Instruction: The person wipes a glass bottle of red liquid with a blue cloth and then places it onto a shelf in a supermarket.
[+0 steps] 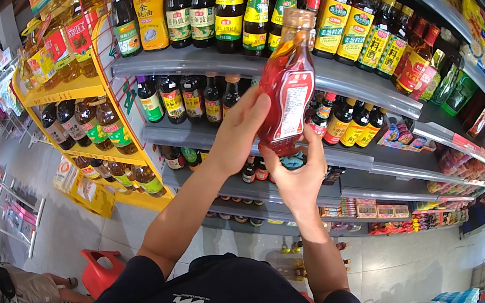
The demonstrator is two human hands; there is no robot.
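A glass bottle of red liquid [287, 81], with a gold-coloured cap and a printed label facing me, is held upright before the shelves. My left hand [243, 127] grips its left side. My right hand [300, 171] supports the lower right side and base, with a crumpled blue-green cloth [293, 160] between it and the bottle. Behind the bottle, the upper shelf [238, 65] bears rows of sauce and cooking-wine bottles. More dark bottles stand on the shelf below [205, 139], partly hidden by my hands.
A yellow rack of oil bottles [69, 89] stands at the left. Several small bottles [299, 268] are on the tiled floor beside my right arm. A red plastic stool [102, 270] and a person [31, 284] are at the lower left. Packaged goods fill the lower right.
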